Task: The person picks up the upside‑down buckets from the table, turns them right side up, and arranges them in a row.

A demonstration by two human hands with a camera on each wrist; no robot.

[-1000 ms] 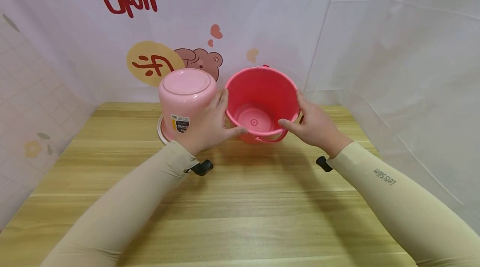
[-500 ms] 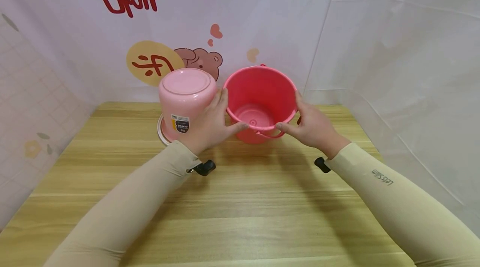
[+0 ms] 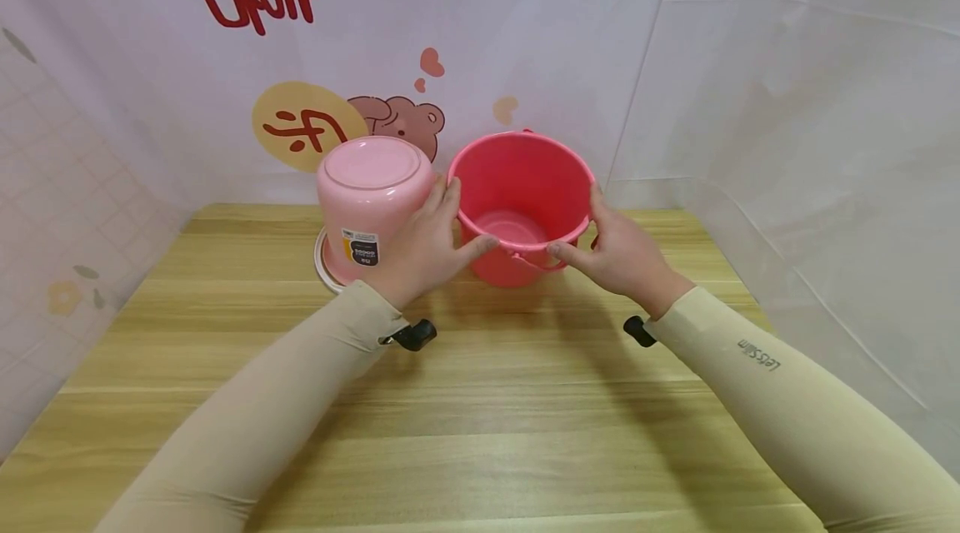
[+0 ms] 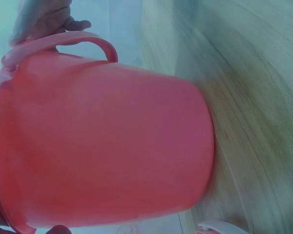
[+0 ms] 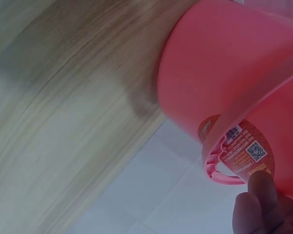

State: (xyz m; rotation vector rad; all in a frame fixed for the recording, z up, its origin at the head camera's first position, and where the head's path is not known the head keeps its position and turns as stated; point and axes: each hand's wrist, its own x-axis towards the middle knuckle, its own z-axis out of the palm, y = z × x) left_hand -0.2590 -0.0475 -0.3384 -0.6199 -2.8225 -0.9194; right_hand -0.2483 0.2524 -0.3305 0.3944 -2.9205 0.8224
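Red-pink plastic is filling the middle of the scene: the bucket [image 3: 522, 183] is standing mouth up on the counter [image 3: 480, 450], toward its far side. The person's left grip [image 3: 423, 254] is holding the rim from the left, its thumb lying along the front edge; the right grip [image 3: 630, 254] is pinching the opposite side likewise, its thumb also reaching the front. The handle [image 5: 233, 112] is hanging down the outside wall, partly crossing a printed label [image 5: 251, 151] with a QR code.

Just beside it on the left, a pale pink pot [image 3: 375, 191] is standing base up, its sticker [image 3: 361, 247] reading upside down. In the head view the left grip is overlapping the pot; whether they are touching I cannot tell.

The step in hand seems to be placing or steadying the bucket. Whether its whole base is bearing on the counter is not plain, so the next move is probably calling for an even, two-sided settling, then a gentle loosening on both sides without the left grip nudging the pot.
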